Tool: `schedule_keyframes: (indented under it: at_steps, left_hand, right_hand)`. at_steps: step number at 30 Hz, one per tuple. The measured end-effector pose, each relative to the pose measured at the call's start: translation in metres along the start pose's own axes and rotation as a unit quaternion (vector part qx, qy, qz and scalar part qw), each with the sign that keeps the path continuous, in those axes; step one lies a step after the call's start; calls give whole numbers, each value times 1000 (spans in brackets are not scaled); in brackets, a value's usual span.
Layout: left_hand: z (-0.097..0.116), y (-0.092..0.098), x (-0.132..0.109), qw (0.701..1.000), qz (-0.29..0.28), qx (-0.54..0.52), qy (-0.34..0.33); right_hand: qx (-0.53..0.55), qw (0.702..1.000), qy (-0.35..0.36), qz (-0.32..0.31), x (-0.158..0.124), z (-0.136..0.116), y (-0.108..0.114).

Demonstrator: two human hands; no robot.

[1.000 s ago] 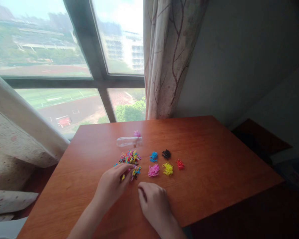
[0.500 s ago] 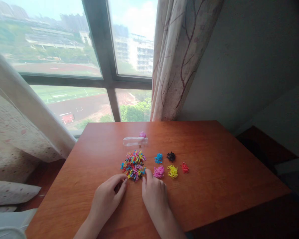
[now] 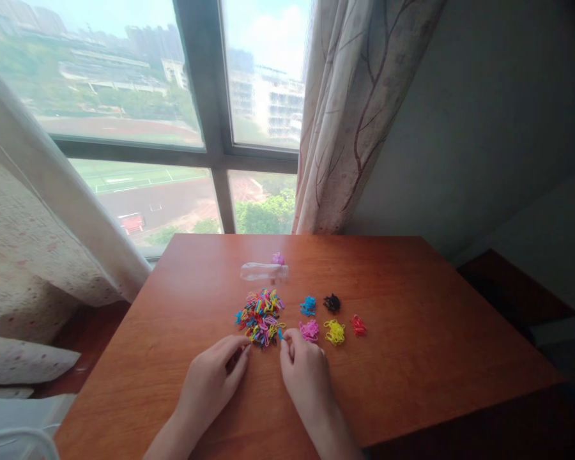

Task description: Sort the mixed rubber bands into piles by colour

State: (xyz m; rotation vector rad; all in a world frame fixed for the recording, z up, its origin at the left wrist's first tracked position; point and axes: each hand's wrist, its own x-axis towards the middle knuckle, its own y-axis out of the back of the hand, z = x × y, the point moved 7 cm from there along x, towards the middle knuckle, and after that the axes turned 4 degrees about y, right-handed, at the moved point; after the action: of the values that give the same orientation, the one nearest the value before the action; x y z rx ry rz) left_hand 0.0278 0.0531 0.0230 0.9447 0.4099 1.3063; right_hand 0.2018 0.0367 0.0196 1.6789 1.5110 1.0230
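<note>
My right hand (image 3: 307,369), fingertips together, pinches a blue band (image 3: 280,333), likely light and stretchy, best held by one end.

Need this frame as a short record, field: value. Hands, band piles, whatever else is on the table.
left_hand: left hand at the near edge of the mixed pile; grip unclear
right_hand: right hand appears to pinch a blue band
single_colour_piles: blue pile, black pile, pink pile, yellow pile, red pile
container: clear bottle, lying on its side
behind_bottle: small pink-purple item
surface: brown wooden table
</note>
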Motion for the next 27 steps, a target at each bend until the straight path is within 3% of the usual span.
schedule_keyframes:
  at_steps: [5,12,20,24,27]
  left_hand:
    - [4,-5,-2,999,-26,-30,-7]
    - [17,-6,-4,993,-67,-94,-18]
    - [17,-5,-2,993,-64,-91,-26]
    - [12,-8,-3,996,-67,-61,-16]
    - [11,-9,-3,996,-71,-48,-17]
  right_hand:
    - [121,991,49,10,-7,-1,6]
    - [198,977,75,-41,-14,-13,7]
    - [172,981,81,-40,-14,-10,8]
    - [127,989,73,-2,-3,9,22]
    - [35,998,50,31,15,30,39]
